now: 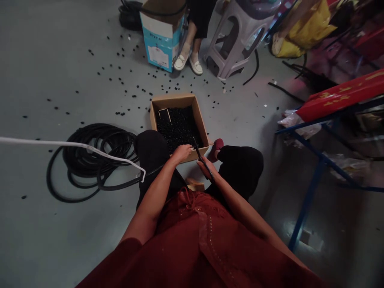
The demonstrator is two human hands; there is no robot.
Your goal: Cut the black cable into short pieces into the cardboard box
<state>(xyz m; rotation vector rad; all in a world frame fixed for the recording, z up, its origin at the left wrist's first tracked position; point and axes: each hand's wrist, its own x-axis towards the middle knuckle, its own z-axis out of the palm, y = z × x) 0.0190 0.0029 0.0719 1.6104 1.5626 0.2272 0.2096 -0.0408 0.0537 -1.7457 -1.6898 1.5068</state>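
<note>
My left hand (181,153) is closed at the near edge of a cardboard box (202,120). A black hose (129,185) runs from a coil on the floor over my left thigh and under my left forearm towards this hand. Its end in my fingers is mostly hidden. In my right hand (205,168) is a pair of dark scissors (198,151), blades pointing up and away, close beside my left fingertips. Many small black pieces (180,128) fill the box's bottom, and a phone-like object with a light rim (165,115) lies on them.
The hose coil (84,148) lies left of my knee; a white cord (99,151) crosses above it. Small black pieces are scattered over the floor. Ahead are a blue-and-white carton (159,48), a person's white shoes (196,67) and a plastic stool (223,60). A blue metal frame (309,200) stands right.
</note>
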